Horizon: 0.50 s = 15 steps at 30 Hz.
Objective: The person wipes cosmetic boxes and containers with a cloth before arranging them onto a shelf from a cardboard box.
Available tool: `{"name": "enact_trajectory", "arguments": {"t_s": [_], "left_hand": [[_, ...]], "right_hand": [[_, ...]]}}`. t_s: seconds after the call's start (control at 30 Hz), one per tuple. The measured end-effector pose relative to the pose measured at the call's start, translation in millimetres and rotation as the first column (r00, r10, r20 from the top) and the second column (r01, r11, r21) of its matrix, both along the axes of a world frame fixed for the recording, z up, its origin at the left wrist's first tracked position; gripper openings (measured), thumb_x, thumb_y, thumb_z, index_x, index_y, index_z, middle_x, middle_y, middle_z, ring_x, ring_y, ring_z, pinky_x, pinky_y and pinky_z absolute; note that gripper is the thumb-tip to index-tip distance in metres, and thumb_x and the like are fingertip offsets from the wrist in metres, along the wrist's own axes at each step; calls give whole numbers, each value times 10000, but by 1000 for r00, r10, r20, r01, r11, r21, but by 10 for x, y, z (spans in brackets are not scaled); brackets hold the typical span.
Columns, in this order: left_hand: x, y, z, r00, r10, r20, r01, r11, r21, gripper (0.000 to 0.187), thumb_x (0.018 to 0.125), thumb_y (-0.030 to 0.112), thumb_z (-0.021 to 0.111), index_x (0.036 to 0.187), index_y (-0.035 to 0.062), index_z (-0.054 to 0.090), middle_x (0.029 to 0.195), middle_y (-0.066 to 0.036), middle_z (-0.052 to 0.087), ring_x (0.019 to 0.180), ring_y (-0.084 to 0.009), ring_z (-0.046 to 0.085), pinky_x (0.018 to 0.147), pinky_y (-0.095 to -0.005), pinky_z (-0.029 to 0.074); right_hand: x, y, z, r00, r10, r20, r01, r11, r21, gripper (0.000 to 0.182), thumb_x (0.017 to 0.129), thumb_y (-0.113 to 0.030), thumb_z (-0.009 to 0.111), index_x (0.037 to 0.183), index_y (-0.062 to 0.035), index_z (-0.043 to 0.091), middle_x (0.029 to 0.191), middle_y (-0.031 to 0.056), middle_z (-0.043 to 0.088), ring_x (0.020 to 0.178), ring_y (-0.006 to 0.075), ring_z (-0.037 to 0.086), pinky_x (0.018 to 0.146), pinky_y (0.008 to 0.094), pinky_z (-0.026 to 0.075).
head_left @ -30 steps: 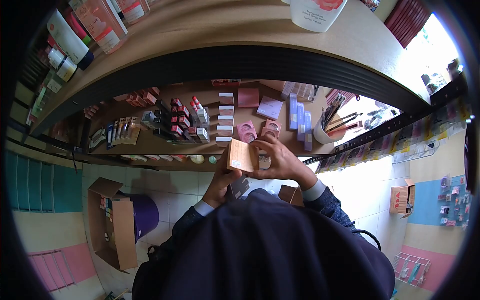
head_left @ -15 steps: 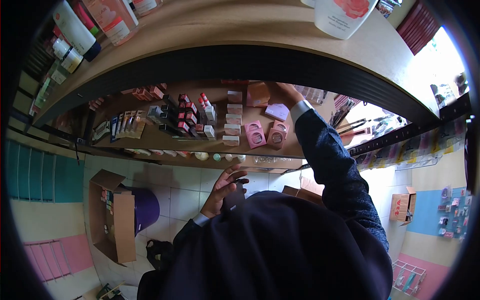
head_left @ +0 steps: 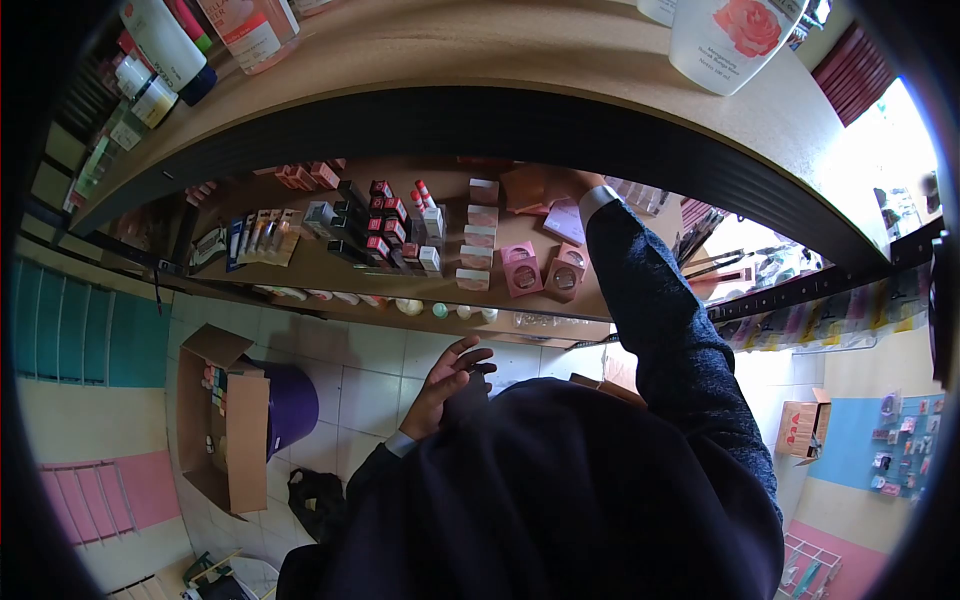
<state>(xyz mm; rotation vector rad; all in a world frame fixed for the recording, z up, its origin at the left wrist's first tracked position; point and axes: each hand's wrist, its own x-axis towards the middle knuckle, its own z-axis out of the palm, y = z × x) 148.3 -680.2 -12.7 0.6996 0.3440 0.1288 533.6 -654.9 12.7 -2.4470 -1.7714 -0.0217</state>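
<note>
My right hand [head_left: 572, 182] reaches into the shelf under the upper board, against an orange-brown box [head_left: 524, 188]; the board's edge hides part of the fingers. Just below its wrist lies a lilac box [head_left: 565, 221]. Nearer the shelf's front stand pink boxes with round windows [head_left: 521, 270] and a brownish-pink one [head_left: 565, 275]. A column of small pale pink boxes [head_left: 477, 236] runs to their left. Down in front of my body, my left hand [head_left: 438, 385] is curled round a dark, flat-looking object [head_left: 466, 398], whose kind I cannot tell.
Lipstick boxes [head_left: 380, 225] and carded items [head_left: 268, 238] fill the shelf's left. Above, the black-edged upper board [head_left: 480, 120] carries bottles, including a white one with a rose [head_left: 740, 45]. An opened carton [head_left: 240, 430] and a purple bin [head_left: 293, 405] stand on the floor.
The orange-brown box has turned and sits more tilted beside my right hand. My left hand stays curled in nearly the same place. The whole view has shifted slightly.
</note>
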Motion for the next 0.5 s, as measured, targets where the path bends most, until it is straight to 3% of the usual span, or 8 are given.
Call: {"name": "enact_trajectory", "arguments": {"t_s": [0.1, 0.33, 0.43, 0.5], "left_hand": [[-7, 4, 29, 1000, -15, 27, 16, 998, -55, 670, 774, 252, 653, 1314, 88, 291, 1216, -109, 437, 1097, -218, 460, 909, -329, 413], [11, -13, 44, 999, -33, 33, 34, 999, -31, 691, 771, 286, 657, 1318, 86, 285, 1221, -118, 430, 1111, -224, 453, 915, -335, 405], [0, -32, 33, 999, -28, 32, 28, 1000, 10, 697, 783, 374, 627, 1319, 83, 290, 1204, -122, 445, 1119, -234, 449, 923, -345, 399], [-2, -33, 3, 999, 13, 48, -6, 991, -132, 790, 784, 580, 510, 1335, 67, 268, 1154, -137, 471, 1113, -265, 444, 948, -377, 375]], "right_hand": [[1, -7, -16, 1000, -5, -14, 5, 1000, 0, 545, 560, -96, 731, 1063, -2, 543, 1009, 209, 573, 951, 344, 565, 803, 386, 462], [3, -21, -19, 999, -12, -33, 13, 1000, 18, 524, 571, -93, 727, 1055, -3, 548, 993, 207, 577, 935, 337, 575, 800, 380, 464], [-47, -86, 22, 999, -22, -47, 25, 998, 63, 515, 576, -91, 726, 1052, -3, 551, 986, 206, 579, 928, 333, 580, 798, 377, 465], [-144, -176, 110, 998, -35, -61, 43, 989, 141, 509, 579, -90, 725, 1050, -4, 552, 982, 206, 580, 923, 331, 582, 797, 376, 466]]}}
